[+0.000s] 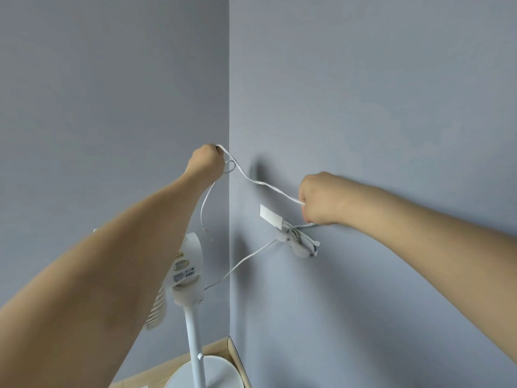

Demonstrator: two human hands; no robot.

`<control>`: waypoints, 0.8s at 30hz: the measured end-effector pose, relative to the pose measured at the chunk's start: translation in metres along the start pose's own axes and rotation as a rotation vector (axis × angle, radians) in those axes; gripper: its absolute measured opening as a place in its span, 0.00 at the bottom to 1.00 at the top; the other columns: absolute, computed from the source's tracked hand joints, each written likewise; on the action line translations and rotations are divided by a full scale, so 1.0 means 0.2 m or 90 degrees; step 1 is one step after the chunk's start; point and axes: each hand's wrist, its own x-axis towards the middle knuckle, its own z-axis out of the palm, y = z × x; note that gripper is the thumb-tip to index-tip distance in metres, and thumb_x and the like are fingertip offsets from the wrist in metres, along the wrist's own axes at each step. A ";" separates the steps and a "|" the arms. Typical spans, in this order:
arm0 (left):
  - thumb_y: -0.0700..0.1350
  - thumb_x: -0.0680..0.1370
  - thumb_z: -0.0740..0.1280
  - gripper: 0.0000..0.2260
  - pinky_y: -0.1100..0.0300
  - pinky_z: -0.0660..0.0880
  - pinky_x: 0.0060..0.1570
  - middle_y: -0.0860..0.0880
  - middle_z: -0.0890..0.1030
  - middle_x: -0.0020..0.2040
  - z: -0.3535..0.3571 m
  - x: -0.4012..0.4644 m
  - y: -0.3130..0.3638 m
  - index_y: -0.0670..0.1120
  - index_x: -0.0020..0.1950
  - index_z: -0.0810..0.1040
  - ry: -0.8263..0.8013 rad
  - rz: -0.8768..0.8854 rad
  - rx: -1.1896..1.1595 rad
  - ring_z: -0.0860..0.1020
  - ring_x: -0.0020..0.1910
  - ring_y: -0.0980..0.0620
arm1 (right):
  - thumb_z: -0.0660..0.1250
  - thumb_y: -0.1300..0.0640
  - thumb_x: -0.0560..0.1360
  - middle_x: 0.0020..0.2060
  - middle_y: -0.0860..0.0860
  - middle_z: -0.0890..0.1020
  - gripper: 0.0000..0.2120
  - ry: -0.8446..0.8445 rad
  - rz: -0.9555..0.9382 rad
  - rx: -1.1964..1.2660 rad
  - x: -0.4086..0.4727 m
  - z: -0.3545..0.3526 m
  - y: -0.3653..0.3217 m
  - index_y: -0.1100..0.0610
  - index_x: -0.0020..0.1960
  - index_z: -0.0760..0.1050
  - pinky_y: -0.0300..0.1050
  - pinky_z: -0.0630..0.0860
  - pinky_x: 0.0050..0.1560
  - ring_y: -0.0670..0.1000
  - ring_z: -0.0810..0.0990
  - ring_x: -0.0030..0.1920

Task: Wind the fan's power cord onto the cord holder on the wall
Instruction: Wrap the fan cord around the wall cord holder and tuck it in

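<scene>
L hand fisted on cord, R hand pinching cord above holder

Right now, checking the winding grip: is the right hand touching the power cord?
Touching. The head view shows the right hand fisted around the power cord, which enters it above the cord holder.

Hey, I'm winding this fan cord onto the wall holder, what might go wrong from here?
1. The thin white power cord is stretched between your left hand and right hand; a hard pull might loosen the small grey wall-mounted cord holder.
2. The cord's lower run leads to the white pedestal fan; tugging could tip it.
3. The loose end dangling below your left hand may snag.
</scene>
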 end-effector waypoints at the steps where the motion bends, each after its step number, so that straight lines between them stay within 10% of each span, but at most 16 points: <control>1: 0.40 0.78 0.51 0.12 0.58 0.68 0.34 0.39 0.78 0.43 -0.04 0.00 0.04 0.38 0.44 0.73 0.008 0.014 0.001 0.73 0.38 0.41 | 0.62 0.67 0.71 0.29 0.53 0.70 0.11 -0.007 -0.003 -0.020 -0.01 0.00 0.00 0.57 0.33 0.65 0.37 0.62 0.25 0.52 0.67 0.26; 6: 0.47 0.80 0.53 0.17 0.57 0.72 0.36 0.42 0.78 0.37 -0.23 -0.07 0.24 0.39 0.43 0.76 -0.011 0.068 0.001 0.73 0.30 0.44 | 0.64 0.65 0.71 0.30 0.52 0.70 0.13 -0.031 -0.045 -0.105 -0.06 0.03 0.01 0.56 0.32 0.64 0.39 0.64 0.27 0.51 0.69 0.27; 13: 0.49 0.84 0.57 0.17 0.56 0.79 0.33 0.48 0.72 0.24 -0.35 -0.34 0.26 0.41 0.44 0.77 -0.503 -0.064 0.138 0.71 0.21 0.51 | 0.59 0.62 0.77 0.37 0.53 0.75 0.05 -0.159 -0.115 -0.248 -0.25 0.16 -0.02 0.56 0.43 0.70 0.42 0.63 0.26 0.54 0.72 0.33; 24: 0.48 0.84 0.56 0.16 0.52 0.79 0.43 0.49 0.68 0.24 0.11 -0.78 -0.07 0.42 0.42 0.75 -0.791 -0.206 0.080 0.69 0.23 0.51 | 0.56 0.68 0.75 0.55 0.56 0.77 0.11 -0.132 -0.070 -0.173 -0.29 0.47 -0.05 0.60 0.52 0.75 0.43 0.69 0.41 0.55 0.77 0.51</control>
